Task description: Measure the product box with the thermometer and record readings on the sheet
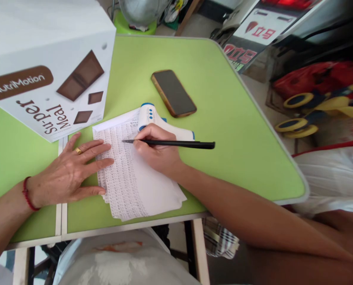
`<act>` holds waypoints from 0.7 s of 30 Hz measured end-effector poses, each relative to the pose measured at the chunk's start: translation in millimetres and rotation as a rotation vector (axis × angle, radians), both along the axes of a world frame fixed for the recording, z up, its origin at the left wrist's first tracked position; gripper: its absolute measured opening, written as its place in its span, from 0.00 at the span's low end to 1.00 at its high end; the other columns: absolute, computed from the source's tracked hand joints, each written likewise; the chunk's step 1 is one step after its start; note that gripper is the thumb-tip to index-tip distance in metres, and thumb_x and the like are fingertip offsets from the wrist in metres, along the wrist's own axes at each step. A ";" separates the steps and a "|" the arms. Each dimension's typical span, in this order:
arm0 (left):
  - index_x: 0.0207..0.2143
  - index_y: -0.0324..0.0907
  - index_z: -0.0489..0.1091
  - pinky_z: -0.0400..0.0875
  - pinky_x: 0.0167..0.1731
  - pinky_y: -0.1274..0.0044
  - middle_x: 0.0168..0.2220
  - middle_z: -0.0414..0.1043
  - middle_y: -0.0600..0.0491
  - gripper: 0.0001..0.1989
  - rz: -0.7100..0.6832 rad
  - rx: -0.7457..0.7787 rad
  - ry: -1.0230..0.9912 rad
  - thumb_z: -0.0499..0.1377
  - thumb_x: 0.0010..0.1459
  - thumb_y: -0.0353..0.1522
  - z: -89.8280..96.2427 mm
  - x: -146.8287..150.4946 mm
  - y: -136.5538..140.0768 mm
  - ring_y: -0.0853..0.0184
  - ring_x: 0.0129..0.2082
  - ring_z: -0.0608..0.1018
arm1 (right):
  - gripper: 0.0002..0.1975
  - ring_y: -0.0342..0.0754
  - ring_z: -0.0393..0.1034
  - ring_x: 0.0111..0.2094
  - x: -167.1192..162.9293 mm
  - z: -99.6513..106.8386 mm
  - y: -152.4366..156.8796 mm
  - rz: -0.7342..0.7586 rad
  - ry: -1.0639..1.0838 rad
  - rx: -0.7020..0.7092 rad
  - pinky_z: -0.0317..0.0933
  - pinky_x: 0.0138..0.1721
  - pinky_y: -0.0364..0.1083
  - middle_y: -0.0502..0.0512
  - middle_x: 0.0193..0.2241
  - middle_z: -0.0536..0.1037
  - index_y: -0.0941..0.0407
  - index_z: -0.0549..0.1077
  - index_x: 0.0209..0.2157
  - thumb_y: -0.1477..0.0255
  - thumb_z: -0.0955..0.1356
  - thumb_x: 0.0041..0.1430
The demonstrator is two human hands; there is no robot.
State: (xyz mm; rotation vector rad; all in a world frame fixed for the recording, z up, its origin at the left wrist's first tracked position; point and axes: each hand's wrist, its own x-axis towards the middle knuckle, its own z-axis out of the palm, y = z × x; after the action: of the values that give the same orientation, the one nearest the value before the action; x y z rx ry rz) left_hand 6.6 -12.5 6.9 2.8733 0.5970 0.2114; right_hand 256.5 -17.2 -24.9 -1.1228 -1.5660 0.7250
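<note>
My right hand (155,148) is closed around a black pen (191,144), its tip touching or just above a handwritten sheet of paper (123,174). Dense rows of small writing cover the sheet's left part; the rest is blank, and more sheets show underneath. My left hand (75,170), with a gold ring and a red bracelet, lies flat with fingers spread, fingertips on the paper's left edge. Just beyond my right hand, a white and blue infrared thermometer (167,126) lies across the paper's top corner, partly hidden by the hand.
A smartphone (174,93) in a brown case lies on the green table (223,118). At the left stands a large white NutriMotion box (25,103). Beyond the table's right edge are scissor-like yellow-handled items (297,114), a red bag (321,77) and white cloth (333,174).
</note>
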 end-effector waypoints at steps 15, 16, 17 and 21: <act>0.59 0.43 0.63 0.43 0.62 0.48 0.64 0.58 0.40 0.27 0.002 -0.016 -0.013 0.51 0.66 0.50 0.5 -0.3 -0.2 0.49 0.64 0.61 | 0.05 0.39 0.58 0.19 2.2 1.3 -0.3 0.027 -0.038 0.018 0.53 0.20 0.41 0.44 0.18 0.68 0.55 0.65 0.23 0.78 0.65 0.49; 0.59 0.43 0.63 0.43 0.63 0.48 0.64 0.58 0.40 0.27 0.004 -0.020 -0.016 0.51 0.66 0.50 0.7 -0.2 0.0 0.50 0.64 0.61 | 0.05 0.39 0.58 0.20 2.1 1.6 -0.4 0.036 -0.040 0.012 0.53 0.21 0.41 0.44 0.18 0.68 0.54 0.66 0.23 0.77 0.65 0.49; 0.59 0.43 0.63 0.43 0.63 0.48 0.64 0.58 0.40 0.27 0.007 -0.026 -0.018 0.51 0.66 0.50 0.7 -0.1 0.1 0.49 0.64 0.61 | 0.05 0.39 0.59 0.20 2.1 2.0 -0.6 0.047 -0.045 0.005 0.54 0.21 0.41 0.45 0.19 0.69 0.54 0.66 0.23 0.77 0.65 0.49; 0.59 0.44 0.63 0.43 0.63 0.47 0.65 0.57 0.40 0.27 0.014 -0.044 -0.021 0.51 0.66 0.50 0.5 0.0 0.2 0.49 0.64 0.61 | 0.04 0.39 0.60 0.21 1.6 2.7 -1.3 0.075 -0.066 -0.020 0.56 0.22 0.42 0.45 0.19 0.70 0.55 0.67 0.24 0.77 0.66 0.50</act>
State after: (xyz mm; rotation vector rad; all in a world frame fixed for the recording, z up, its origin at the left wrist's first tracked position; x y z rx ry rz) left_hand 6.6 -12.3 7.4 2.8217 0.6104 0.2269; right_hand 258.1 -18.5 -22.2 -1.1174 -1.6670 0.7613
